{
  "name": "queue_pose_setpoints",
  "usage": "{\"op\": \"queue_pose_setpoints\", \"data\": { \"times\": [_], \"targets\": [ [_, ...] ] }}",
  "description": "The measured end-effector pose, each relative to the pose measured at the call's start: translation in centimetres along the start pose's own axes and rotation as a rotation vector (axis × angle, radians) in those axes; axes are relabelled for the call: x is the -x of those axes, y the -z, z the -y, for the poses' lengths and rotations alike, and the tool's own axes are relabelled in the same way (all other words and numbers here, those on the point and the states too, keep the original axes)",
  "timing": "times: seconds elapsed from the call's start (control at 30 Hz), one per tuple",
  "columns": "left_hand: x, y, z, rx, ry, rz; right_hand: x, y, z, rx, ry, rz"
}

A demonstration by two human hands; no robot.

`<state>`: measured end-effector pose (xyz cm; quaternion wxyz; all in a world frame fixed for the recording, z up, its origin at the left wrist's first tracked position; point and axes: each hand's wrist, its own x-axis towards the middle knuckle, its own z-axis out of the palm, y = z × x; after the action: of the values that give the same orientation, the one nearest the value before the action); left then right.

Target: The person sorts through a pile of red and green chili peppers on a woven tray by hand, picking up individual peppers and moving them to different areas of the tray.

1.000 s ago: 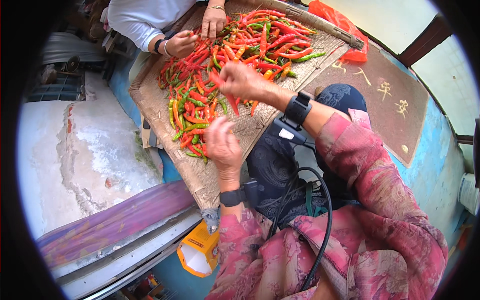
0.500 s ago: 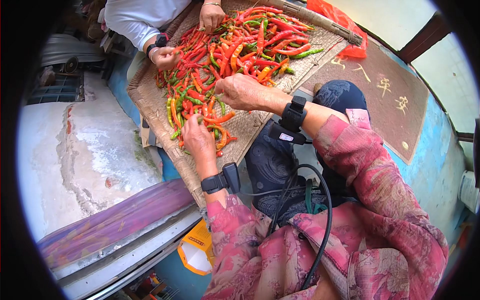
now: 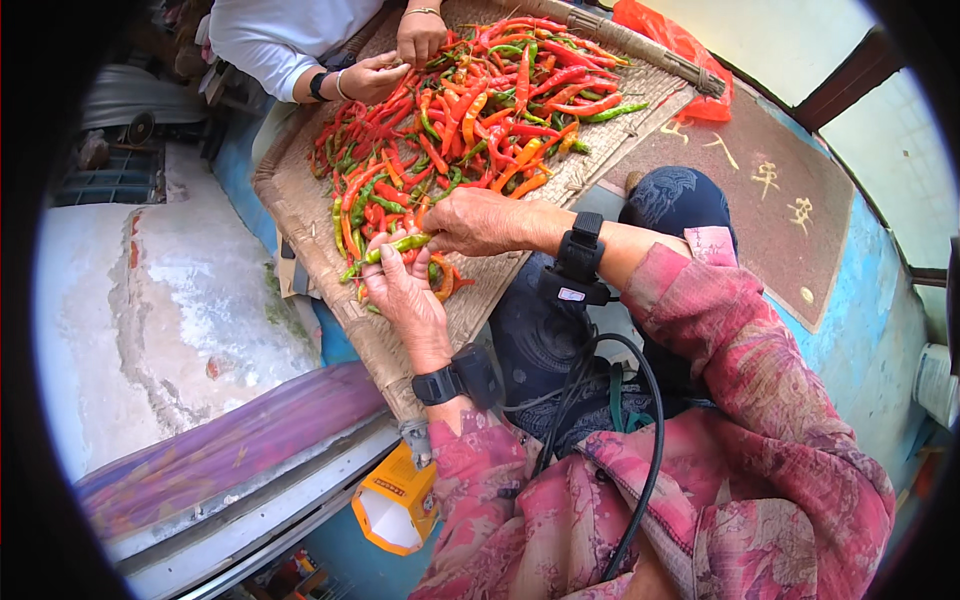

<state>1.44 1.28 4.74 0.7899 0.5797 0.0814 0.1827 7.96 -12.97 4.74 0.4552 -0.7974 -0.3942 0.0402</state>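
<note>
Working over a woven bamboo tray, with one light-green chili held from two sides

The tray fills the upper middle of the view, its near edge slanting downward. Handling the pod above it, as here, seems wise, since anything dropped should land on the weave.

Across it spreads a heap of red, orange and green chilies, thinning toward the near corner. Working at this thinner part probably keeps other pods from being knocked about. A black cable loops below the tray's near edge, well apart from the fingers, and is best kept away from them.

On the far side, a co-worker's hands meet over the heap, apart from the person's own, so neither pair crowds the other.

The left hand is turned upward, thumb and fingers closed narrowly on the light-green chili. That looks a sound hold: firm enough to prevent rolling, hopefully light enough not to bruise the skin. The right hand sits back upward, its fingertips drawn into a tight pinch at the chili's right end. Which part the tips grip cannot be told.

The chili lies slightly tilted, just above the near part of the heap. Good practice is likely a steady left hand and small, controlled movements from the right, in line with the pod, so it does not snap midway.
</note>
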Motion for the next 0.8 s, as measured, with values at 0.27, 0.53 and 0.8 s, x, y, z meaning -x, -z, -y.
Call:
{"op": "queue_pose_setpoints", "data": {
  "times": [0.27,0.53,0.8],
  "targets": [
    [0.9,0.4,0.6,0.05,0.076,-0.048,-1.1,3.6,-2.0,0.337,-0.334,-0.458],
    [0.8,0.5,0.7,0.171,0.051,-0.017,-0.1,1.3,-1.2,0.12,-0.043,-0.049],
    [0.7,0.4,1.0,0.09,0.095,-0.03,-0.1,1.3,-0.3,0.144,-0.126,0.185]
  ]
}}
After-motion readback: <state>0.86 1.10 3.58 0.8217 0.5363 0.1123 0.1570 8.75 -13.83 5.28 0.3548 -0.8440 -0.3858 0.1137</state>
